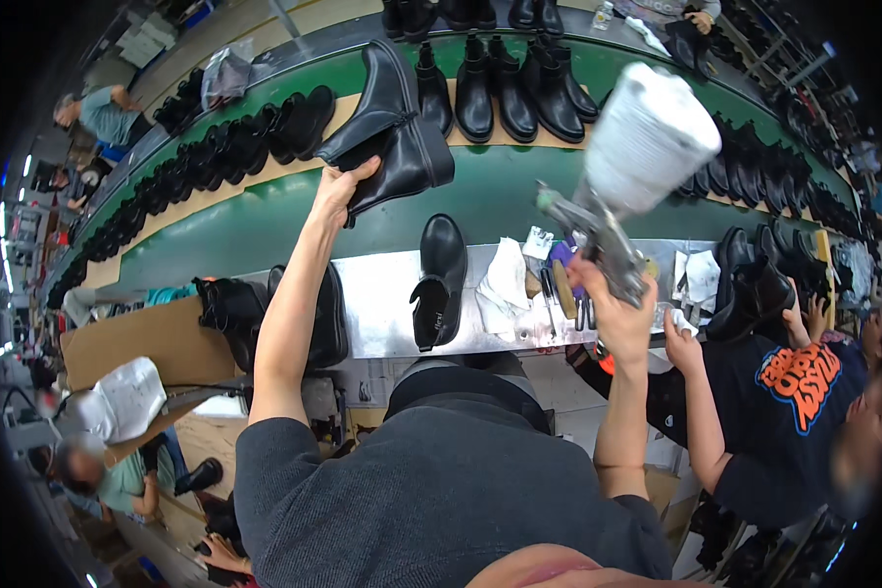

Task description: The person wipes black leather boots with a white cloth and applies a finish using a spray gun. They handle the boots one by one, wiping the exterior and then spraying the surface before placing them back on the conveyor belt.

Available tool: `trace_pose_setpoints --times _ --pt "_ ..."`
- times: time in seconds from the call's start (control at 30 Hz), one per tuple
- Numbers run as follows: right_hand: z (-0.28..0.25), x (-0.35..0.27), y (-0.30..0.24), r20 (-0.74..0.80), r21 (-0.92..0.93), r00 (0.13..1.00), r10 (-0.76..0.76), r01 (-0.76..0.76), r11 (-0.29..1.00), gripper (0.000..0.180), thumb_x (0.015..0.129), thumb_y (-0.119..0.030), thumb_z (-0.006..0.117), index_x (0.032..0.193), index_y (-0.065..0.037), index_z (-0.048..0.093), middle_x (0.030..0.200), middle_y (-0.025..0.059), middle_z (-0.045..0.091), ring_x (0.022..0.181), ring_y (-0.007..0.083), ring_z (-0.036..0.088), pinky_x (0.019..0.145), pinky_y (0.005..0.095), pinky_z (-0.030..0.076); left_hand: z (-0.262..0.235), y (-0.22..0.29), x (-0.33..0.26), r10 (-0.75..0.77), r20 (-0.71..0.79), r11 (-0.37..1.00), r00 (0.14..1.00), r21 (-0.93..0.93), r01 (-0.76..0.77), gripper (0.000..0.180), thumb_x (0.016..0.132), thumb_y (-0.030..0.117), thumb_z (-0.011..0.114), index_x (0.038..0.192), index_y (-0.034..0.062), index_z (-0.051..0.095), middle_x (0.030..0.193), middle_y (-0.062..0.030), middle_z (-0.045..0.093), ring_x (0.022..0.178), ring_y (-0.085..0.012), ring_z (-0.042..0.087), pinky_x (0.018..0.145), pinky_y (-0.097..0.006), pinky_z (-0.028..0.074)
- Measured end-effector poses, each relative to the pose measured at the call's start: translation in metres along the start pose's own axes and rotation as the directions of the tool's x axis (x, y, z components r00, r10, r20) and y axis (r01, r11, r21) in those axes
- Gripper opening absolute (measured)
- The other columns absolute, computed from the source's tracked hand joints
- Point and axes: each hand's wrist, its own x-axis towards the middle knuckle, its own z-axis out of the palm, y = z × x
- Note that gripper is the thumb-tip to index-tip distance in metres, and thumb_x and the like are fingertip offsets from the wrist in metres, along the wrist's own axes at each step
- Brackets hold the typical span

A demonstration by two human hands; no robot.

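Note:
My left hand (345, 186) is closed on a black leather ankle boot (387, 122), raised and tilted above the green conveyor. In my right hand (617, 314) is a metal spray gun (606, 240), its large cup (649, 137) wrapped in white. The gun's nozzle side faces left, toward the raised boot, with a gap between them. Below and between my hands another black ankle boot (443, 257) rests on the metal-topped bench (377, 309), its toe away from me and its opening near me. Whether my right finger presses the trigger cannot be made out.
Rows of black boots (505, 88) line the green conveyor (514, 176) ahead. Beside my right hand lie crumpled white paper (505, 284) and several small tools (563, 289). More boots (328, 314) stand left. A co-worker in a dark shirt (779, 412) works close on the right.

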Motion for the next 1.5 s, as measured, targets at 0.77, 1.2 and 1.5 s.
trace_pose_setpoints --times 0.77,1.2,1.5 --pt "0.053 0.045 0.002 0.153 -0.358 0.986 0.066 -0.007 0.934 0.042 0.083 -0.012 0.072 0.12 0.002 0.06 0.072 0.0064 0.056 0.064 0.0079 0.045 0.059 0.0257 0.041 0.009 -0.005 0.037 -0.245 0.105 0.964 0.964 -0.076 0.253 0.032 0.075 0.008 0.079 0.102 -0.0016 0.065 0.098 -0.0115 0.069 0.079 -0.0186 0.067 0.074 -0.031 0.055" --pt "0.069 0.06 -0.003 0.096 -0.208 0.991 -0.097 0.115 0.971 0.043 0.083 -0.016 0.073 0.119 0.005 0.059 0.086 0.0112 0.067 0.074 0.0105 0.057 0.07 0.0251 0.047 -0.005 -0.017 0.018 -0.495 0.365 0.514 0.788 -0.608 0.605 0.03 0.095 0.005 0.047 0.113 -0.0195 0.048 0.102 -0.0286 0.062 0.078 -0.0278 0.069 0.068 -0.023 0.062" --pt "0.059 0.046 0.002 0.056 -0.288 0.997 -0.051 0.065 0.955 0.043 0.083 -0.017 0.073 0.118 0.005 0.06 0.087 0.0151 0.068 0.072 0.0126 0.059 0.068 0.0271 0.047 -0.009 -0.03 -0.001 -0.35 0.595 0.084 0.723 -0.749 0.657 0.039 0.093 0.002 0.044 0.127 -0.0169 0.039 0.119 -0.0351 0.051 0.077 -0.0319 0.069 0.065 -0.03 0.064"
